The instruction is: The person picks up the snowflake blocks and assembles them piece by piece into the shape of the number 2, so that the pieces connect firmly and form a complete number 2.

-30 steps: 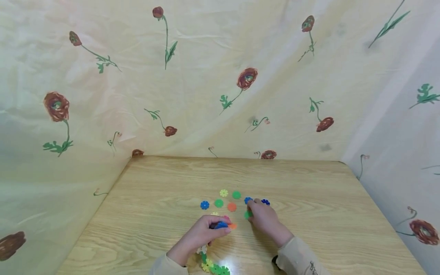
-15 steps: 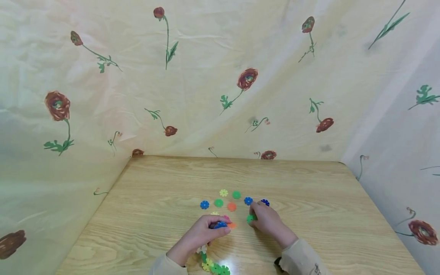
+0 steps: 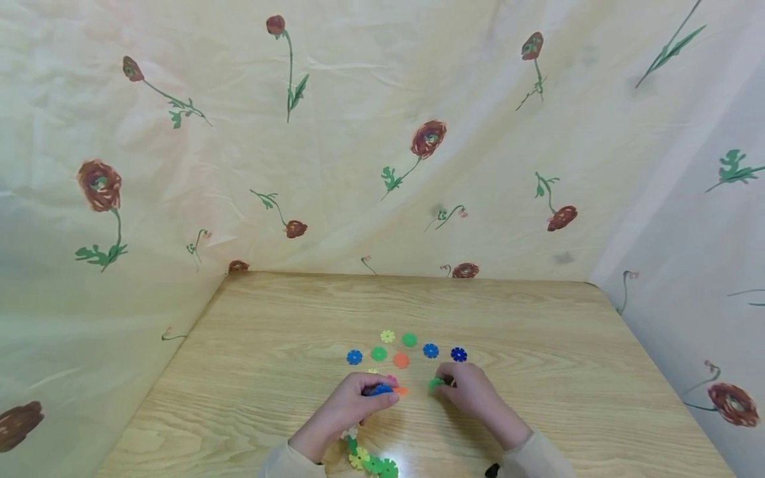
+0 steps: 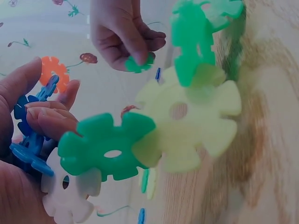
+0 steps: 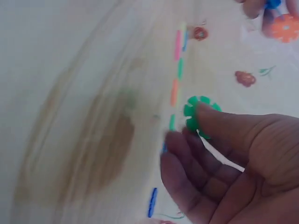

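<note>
My left hand [image 3: 349, 405] grips a chain of interlocked, notched plastic snowflake discs. Blue discs [image 4: 30, 147] of the chain lie among its fingers, and an orange disc [image 4: 53, 73] sticks out past the fingertips. From the palm the chain runs through a white disc [image 4: 70, 200], a green disc [image 4: 88, 149] and a pale yellow disc [image 4: 205, 123] to more green ones, curving down toward the near side in the head view. To the right, my right hand [image 3: 475, 395] pinches a single green snowflake disc [image 5: 191, 114] between thumb and fingers, apart from the chain.
Loose discs lie flat on the wooden table [image 3: 287, 312] beyond the hands, among them a yellow disc [image 3: 388, 336], an orange disc [image 3: 401, 360] and a dark blue disc [image 3: 459, 354]. A pink disc [image 3: 392, 380] is partly covered by the left hand. Flowered cloth [image 3: 335, 166] surrounds the table.
My right hand has drawn back toward me with the green disc, uncovering the blue and dark blue discs. The left hand stays almost in place with the chain.
</note>
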Demonstrator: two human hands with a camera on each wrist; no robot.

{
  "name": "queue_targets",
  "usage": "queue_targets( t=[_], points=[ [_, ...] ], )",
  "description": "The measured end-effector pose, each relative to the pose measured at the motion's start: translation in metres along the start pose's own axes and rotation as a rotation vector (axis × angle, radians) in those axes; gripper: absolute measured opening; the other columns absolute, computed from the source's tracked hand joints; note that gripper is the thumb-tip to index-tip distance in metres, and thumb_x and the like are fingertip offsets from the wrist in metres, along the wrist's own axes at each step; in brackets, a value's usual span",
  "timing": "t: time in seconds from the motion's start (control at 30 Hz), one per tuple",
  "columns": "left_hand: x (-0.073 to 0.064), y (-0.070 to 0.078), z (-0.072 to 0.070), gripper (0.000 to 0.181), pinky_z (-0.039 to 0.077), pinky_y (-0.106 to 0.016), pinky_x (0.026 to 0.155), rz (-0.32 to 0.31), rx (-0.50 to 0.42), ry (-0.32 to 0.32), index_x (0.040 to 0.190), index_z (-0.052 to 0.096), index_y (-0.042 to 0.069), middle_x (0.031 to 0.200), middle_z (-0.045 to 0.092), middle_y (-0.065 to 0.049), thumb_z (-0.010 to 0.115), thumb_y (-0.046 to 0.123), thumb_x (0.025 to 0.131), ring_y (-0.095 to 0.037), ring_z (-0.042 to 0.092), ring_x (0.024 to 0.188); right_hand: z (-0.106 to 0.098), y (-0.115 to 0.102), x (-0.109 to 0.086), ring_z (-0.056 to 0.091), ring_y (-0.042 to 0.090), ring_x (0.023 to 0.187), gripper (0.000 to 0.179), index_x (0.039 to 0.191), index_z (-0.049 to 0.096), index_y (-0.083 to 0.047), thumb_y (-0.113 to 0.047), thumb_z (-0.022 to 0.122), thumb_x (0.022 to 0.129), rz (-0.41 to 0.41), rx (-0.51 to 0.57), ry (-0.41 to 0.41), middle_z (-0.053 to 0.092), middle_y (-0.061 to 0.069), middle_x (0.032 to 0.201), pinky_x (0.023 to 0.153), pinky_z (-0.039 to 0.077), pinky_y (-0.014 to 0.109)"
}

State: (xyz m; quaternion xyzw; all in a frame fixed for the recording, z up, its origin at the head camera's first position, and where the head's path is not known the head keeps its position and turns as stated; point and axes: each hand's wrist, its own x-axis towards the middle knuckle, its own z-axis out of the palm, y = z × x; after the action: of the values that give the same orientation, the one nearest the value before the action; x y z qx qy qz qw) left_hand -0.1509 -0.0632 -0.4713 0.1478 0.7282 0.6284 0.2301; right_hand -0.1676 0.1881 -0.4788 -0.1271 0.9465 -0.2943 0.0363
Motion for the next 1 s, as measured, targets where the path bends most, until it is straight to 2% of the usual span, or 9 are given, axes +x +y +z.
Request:
queue_targets(
  t=[0.13,0.27,0.37,0.47,0.67,0.87,0.9,0.97,1.0],
  points=[
    [-0.001,0.000,0.000,0.044,0.033,-0.019,0.045,0.011,-0.011,-0.010,0.123,0.065,0.000,0.068,0.050,0.003,0.069,0.031,0.093,-0.009,0.033,0.047,-0.005,-0.003,-0.007,0.056,0.009,0.063,0.009,0.085,0.065,-0.013,-0.007,0.067,0.091,-0.095,0.183,-0.051,0.060,-0.005,0.073,0.057,0.050,0.025],
    [0.000,-0.002,0.000,0.044,0.034,-0.019,0.045,0.023,-0.013,-0.016,0.124,0.064,-0.001,0.068,0.052,0.003,0.068,0.031,0.094,-0.008,0.034,0.048,-0.011,-0.010,-0.016,0.061,0.014,0.066,0.005,0.090,0.067,-0.009,-0.010,0.065,0.094,-0.147,0.387,-0.102,0.063,0.004,0.076,0.060,0.055,0.029],
    [0.000,-0.002,0.000,0.044,0.034,-0.019,0.045,0.021,-0.011,-0.012,0.123,0.065,0.000,0.070,0.054,0.003,0.068,0.032,0.093,-0.008,0.034,0.048,-0.014,-0.017,-0.022,0.062,0.015,0.067,0.010,0.090,0.067,-0.006,-0.013,0.063,0.095,-0.182,0.455,-0.109,0.063,0.009,0.078,0.061,0.056,0.031],
    [0.000,-0.001,0.001,0.044,0.034,-0.020,0.045,0.018,-0.013,-0.007,0.123,0.065,0.001,0.077,0.058,0.002,0.068,0.033,0.093,-0.009,0.035,0.048,-0.014,-0.023,-0.026,0.063,0.015,0.067,0.013,0.091,0.064,-0.004,-0.013,0.058,0.099,-0.218,0.468,-0.121,0.064,0.008,0.079,0.061,0.056,0.031],
    [0.000,0.000,0.002,0.036,0.034,-0.020,0.045,0.021,-0.027,-0.027,0.118,0.069,0.006,0.071,0.051,0.001,0.069,0.032,0.093,-0.009,0.034,0.048,-0.011,-0.030,-0.030,0.062,0.011,0.066,0.015,0.094,0.063,-0.005,-0.012,0.052,0.102,-0.235,0.409,-0.117,0.063,-0.001,0.077,0.059,0.055,0.028],
    [-0.001,0.000,0.003,0.034,0.035,-0.020,0.046,0.013,-0.018,-0.021,0.117,0.070,0.005,0.095,0.063,-0.005,0.068,0.030,0.093,-0.009,0.036,0.050,-0.010,-0.034,-0.031,0.062,0.009,0.067,0.015,0.099,0.065,-0.007,-0.014,0.053,0.102,-0.231,0.389,-0.110,0.062,-0.002,0.076,0.059,0.055,0.028],
    [-0.001,0.000,0.003,0.034,0.035,-0.020,0.046,0.010,-0.015,-0.020,0.116,0.070,0.005,0.095,0.064,-0.004,0.068,0.030,0.093,-0.009,0.036,0.051,-0.010,-0.035,-0.031,0.061,0.009,0.067,0.015,0.100,0.066,-0.007,-0.014,0.053,0.102,-0.236,0.388,-0.108,0.062,-0.003,0.076,0.059,0.055,0.028],
    [-0.001,0.000,0.004,0.033,0.034,-0.020,0.046,0.002,-0.009,-0.024,0.115,0.070,0.004,0.077,0.057,0.000,0.069,0.029,0.093,-0.009,0.035,0.051,-0.010,-0.036,-0.032,0.061,0.008,0.066,0.016,0.101,0.066,-0.006,-0.015,0.052,0.102,-0.244,0.386,-0.109,0.062,-0.003,0.075,0.059,0.054,0.028],
    [-0.001,0.000,0.004,0.033,0.033,-0.020,0.046,0.002,-0.008,-0.028,0.114,0.070,0.003,0.075,0.056,0.002,0.069,0.029,0.093,-0.009,0.035,0.051,-0.010,-0.037,-0.032,0.061,0.008,0.065,0.017,0.101,0.066,-0.005,-0.015,0.052,0.102,-0.250,0.385,-0.109,0.062,-0.004,0.074,0.058,0.054,0.028]
  ],
)
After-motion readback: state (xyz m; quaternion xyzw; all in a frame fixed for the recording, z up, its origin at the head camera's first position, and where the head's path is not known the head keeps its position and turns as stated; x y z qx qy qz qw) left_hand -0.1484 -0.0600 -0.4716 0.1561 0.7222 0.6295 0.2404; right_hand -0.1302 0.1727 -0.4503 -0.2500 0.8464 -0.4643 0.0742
